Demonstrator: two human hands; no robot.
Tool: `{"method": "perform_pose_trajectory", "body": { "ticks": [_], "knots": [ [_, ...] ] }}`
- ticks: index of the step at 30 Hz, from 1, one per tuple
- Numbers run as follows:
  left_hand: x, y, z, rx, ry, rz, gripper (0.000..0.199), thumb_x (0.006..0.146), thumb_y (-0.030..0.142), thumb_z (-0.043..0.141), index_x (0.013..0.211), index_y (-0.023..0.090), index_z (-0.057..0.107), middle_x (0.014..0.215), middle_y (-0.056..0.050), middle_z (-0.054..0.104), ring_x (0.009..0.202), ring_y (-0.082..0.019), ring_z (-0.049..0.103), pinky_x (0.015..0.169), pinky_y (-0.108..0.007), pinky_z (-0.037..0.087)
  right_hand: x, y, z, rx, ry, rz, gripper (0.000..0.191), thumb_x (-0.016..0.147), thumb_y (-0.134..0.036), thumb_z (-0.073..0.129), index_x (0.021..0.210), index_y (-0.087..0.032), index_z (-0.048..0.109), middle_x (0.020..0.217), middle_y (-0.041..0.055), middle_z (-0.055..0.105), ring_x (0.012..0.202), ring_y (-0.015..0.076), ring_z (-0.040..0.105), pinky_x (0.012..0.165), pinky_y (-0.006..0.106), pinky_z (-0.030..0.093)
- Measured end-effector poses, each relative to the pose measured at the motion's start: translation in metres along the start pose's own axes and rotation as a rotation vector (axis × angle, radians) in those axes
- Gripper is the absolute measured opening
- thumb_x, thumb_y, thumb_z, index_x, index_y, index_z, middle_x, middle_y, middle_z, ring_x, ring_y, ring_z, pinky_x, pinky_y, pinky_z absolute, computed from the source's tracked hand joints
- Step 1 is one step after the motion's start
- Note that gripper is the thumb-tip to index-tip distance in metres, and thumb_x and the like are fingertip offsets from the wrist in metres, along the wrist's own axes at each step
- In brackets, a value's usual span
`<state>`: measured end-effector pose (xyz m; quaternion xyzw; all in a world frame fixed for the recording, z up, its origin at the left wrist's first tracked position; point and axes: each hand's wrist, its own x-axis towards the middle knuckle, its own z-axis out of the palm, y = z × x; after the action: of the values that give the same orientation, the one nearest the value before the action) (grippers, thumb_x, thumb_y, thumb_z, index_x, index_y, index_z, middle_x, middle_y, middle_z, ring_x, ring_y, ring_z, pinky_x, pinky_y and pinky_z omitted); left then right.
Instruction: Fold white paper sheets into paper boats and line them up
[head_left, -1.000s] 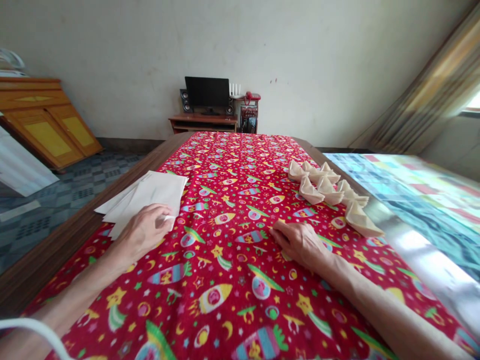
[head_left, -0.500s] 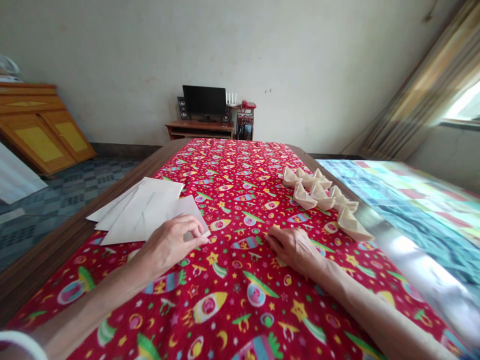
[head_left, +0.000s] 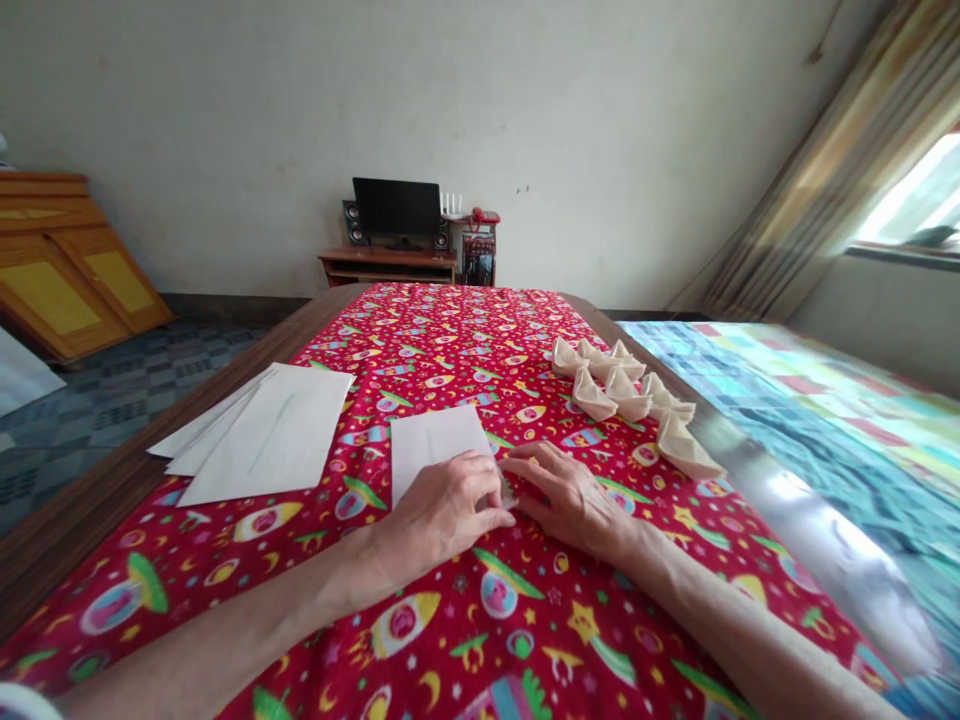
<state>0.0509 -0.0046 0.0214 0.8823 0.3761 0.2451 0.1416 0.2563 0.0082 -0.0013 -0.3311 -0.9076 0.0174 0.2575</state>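
In the middle of the table, my left hand [head_left: 457,500] pinches a white sheet of paper [head_left: 431,435] near its right edge, thumb and fingers closed. The sheet lies on the cloth, partly hidden under that hand. Just right of it, my right hand [head_left: 566,495] reaches in with its fingers stretched out, the fingertips at the paper's near right corner. Whether they touch the paper I cannot tell. To the left lies a fanned stack of paper sheets [head_left: 270,440] with faint greenish marks. Several folded paper boats or ingots [head_left: 628,394] stand in a cluster at the right.
A red cartoon-print cloth [head_left: 450,330] covers the brown wooden table [head_left: 262,345]. A bed with a patterned cover [head_left: 757,385] adjoins its right side. Behind are a monitor [head_left: 397,208] on a small desk, a red telephone [head_left: 484,215] and an orange cabinet [head_left: 71,270].
My left hand has moved right, bringing one sheet away from the stack to the middle. My right hand has loosened from curled to stretched fingers. The camera view has turned slightly right.
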Motion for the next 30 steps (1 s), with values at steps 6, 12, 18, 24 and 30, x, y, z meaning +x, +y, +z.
{"method": "perform_pose_trajectory", "body": {
  "ticks": [6, 12, 18, 24, 30],
  "knots": [
    [0.001, 0.009, 0.005, -0.013, -0.028, -0.007, 0.015, 0.077, 0.029, 0.069, 0.070, 0.017, 0.063, 0.079, -0.001, 0.065, 0.079, -0.016, 0.060, 0.071, -0.025, 0.046, 0.001, 0.002, 0.002, 0.034, -0.067, -0.096, 0.017, 0.089, -0.022, 0.050, 0.096, -0.021, 0.065, 0.113, 0.0094, 0.059, 0.103, 0.0196, 0.056, 0.087, 0.033, 0.047],
    [-0.014, -0.007, -0.011, -0.205, -0.009, 0.025, 0.032, 0.096, 0.029, 0.035, 0.099, 0.019, 0.065, 0.101, -0.006, 0.067, 0.098, -0.016, 0.061, 0.089, -0.026, 0.046, 0.000, 0.001, 0.001, 0.049, -0.020, -0.111, 0.022, 0.092, -0.016, 0.043, 0.097, -0.021, 0.064, 0.107, 0.0077, 0.064, 0.101, 0.0160, 0.059, 0.086, 0.029, 0.050],
    [-0.053, -0.059, -0.033, -0.050, 0.060, -0.041, 0.053, 0.082, 0.008, 0.034, 0.133, 0.019, 0.044, 0.126, -0.004, 0.059, 0.120, -0.016, 0.052, 0.104, -0.031, 0.040, 0.000, 0.002, 0.002, 0.077, 0.046, -0.155, 0.021, 0.091, -0.016, 0.044, 0.100, -0.020, 0.062, 0.107, 0.0081, 0.066, 0.104, 0.0172, 0.059, 0.087, 0.031, 0.052],
    [-0.073, -0.058, -0.035, 0.099, -0.092, 0.031, 0.065, 0.079, 0.011, 0.049, 0.141, 0.021, 0.033, 0.144, -0.008, 0.039, 0.133, -0.021, 0.035, 0.110, -0.040, 0.032, -0.003, -0.001, 0.001, 0.110, 0.080, -0.107, 0.026, 0.089, -0.013, 0.043, 0.107, -0.019, 0.061, 0.107, 0.0089, 0.067, 0.102, 0.0179, 0.060, 0.086, 0.034, 0.053],
    [-0.057, -0.058, -0.018, 0.112, -0.042, 0.097, 0.045, 0.085, 0.012, 0.047, 0.129, 0.022, 0.051, 0.132, -0.008, 0.054, 0.125, -0.021, 0.046, 0.109, -0.046, 0.032, -0.005, -0.004, -0.003, 0.102, 0.107, -0.122, 0.027, 0.086, -0.009, 0.044, 0.103, -0.018, 0.063, 0.102, 0.0074, 0.069, 0.098, 0.0173, 0.062, 0.084, 0.032, 0.053]
  ]
}}
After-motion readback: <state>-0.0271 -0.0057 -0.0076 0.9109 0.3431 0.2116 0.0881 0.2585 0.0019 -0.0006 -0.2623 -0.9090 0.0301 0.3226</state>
